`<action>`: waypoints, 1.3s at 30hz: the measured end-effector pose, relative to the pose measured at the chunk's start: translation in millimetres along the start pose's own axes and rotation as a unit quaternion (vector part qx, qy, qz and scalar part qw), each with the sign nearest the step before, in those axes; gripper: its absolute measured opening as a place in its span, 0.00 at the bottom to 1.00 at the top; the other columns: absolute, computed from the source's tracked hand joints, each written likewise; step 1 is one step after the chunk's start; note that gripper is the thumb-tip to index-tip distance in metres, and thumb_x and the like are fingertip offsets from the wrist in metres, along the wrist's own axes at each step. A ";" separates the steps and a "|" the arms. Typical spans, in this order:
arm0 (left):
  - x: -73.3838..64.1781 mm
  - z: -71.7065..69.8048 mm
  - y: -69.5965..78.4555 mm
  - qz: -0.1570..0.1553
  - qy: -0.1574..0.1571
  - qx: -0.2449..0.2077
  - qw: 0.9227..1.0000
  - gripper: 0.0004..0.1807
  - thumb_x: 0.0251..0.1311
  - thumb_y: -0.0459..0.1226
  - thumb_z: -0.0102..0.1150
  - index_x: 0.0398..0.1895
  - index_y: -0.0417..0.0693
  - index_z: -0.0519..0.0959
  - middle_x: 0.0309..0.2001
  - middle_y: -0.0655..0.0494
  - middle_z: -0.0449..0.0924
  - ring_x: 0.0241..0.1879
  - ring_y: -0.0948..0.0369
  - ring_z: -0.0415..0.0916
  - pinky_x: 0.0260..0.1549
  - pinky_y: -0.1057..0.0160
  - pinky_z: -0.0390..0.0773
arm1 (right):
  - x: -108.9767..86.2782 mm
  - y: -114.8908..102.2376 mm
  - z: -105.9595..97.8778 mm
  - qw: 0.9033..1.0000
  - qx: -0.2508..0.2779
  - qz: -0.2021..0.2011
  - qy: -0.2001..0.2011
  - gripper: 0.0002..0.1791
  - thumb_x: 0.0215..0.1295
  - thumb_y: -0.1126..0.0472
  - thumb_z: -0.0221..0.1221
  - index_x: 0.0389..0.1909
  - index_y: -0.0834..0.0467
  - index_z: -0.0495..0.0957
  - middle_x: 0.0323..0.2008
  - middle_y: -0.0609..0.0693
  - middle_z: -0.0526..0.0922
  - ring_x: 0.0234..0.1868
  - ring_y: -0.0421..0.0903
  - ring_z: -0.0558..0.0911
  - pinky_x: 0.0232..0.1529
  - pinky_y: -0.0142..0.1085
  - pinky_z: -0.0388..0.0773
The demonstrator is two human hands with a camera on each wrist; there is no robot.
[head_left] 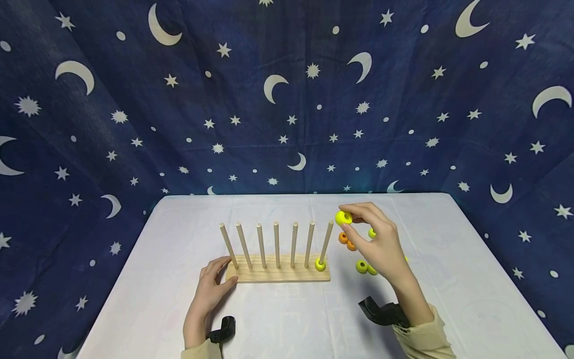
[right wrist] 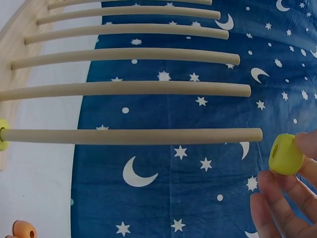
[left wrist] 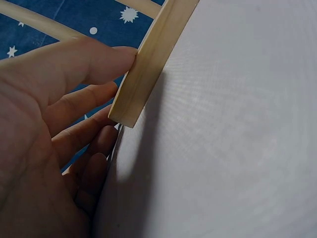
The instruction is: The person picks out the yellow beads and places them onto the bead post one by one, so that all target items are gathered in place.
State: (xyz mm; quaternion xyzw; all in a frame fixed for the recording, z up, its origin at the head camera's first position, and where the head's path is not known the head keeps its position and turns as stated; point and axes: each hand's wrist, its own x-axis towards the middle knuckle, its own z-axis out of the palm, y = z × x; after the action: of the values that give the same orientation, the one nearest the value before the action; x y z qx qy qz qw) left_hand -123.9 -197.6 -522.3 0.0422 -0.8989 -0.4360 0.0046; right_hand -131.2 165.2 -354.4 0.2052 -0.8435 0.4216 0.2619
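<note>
A wooden peg rack [head_left: 278, 275] with a row of upright dowels stands on the table. One yellow bead [head_left: 320, 265] sits at the bottom of its rightmost dowel [right wrist: 133, 136]. My right hand [head_left: 381, 242] pinches another yellow bead [head_left: 343, 218] between thumb and fingertips, just right of that dowel's top and apart from it. In the right wrist view the held bead [right wrist: 286, 154] has its hole turned toward the dowel's end. My left hand [head_left: 211, 286] holds the left end of the base, its thumb [left wrist: 116, 64] on the front edge and fingers behind.
Two orange beads [head_left: 343, 238] lie right of the rack. Several yellow beads [head_left: 361, 266] lie around and below my right hand, some partly hidden by it. A white cloth [head_left: 278, 319] covers the table, and a dark blue curtain [head_left: 251, 99] with moons and stars hangs behind.
</note>
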 end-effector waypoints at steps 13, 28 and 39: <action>1.9 0.6 -1.9 -0.008 -0.003 -0.005 1.000 0.31 0.53 0.36 0.66 0.64 0.47 0.71 0.67 0.45 0.67 0.66 0.48 0.56 0.64 0.40 0.60 | 5.3 -2.0 8.6 0.999 0.042 -0.016 -0.005 0.21 0.56 0.71 0.65 0.52 0.56 0.80 0.45 0.49 0.82 0.44 0.36 0.77 0.48 0.21 0.73; 0.4 0.0 -0.6 -0.007 -0.002 -0.004 1.000 0.31 0.54 0.35 0.66 0.63 0.47 0.72 0.67 0.45 0.67 0.64 0.48 0.58 0.63 0.40 0.61 | 4.5 -4.4 11.7 0.999 0.031 -0.005 -0.020 0.22 0.56 0.70 0.65 0.53 0.56 0.79 0.46 0.48 0.81 0.44 0.37 0.78 0.48 0.23 0.74; 1.1 0.2 -0.5 -0.008 -0.002 -0.002 1.000 0.31 0.53 0.36 0.66 0.64 0.46 0.71 0.67 0.45 0.67 0.64 0.49 0.58 0.63 0.40 0.61 | 4.1 -5.7 13.7 0.999 0.019 0.017 -0.027 0.20 0.56 0.67 0.66 0.51 0.55 0.79 0.46 0.47 0.82 0.44 0.36 0.78 0.48 0.22 0.75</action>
State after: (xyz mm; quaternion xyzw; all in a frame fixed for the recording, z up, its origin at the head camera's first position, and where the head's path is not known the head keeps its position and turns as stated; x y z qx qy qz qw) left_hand -124.9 -197.8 -522.9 0.0482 -0.8975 -0.4384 -0.0008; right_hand -134.8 150.3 -355.4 0.2072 -0.8453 0.4364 0.2281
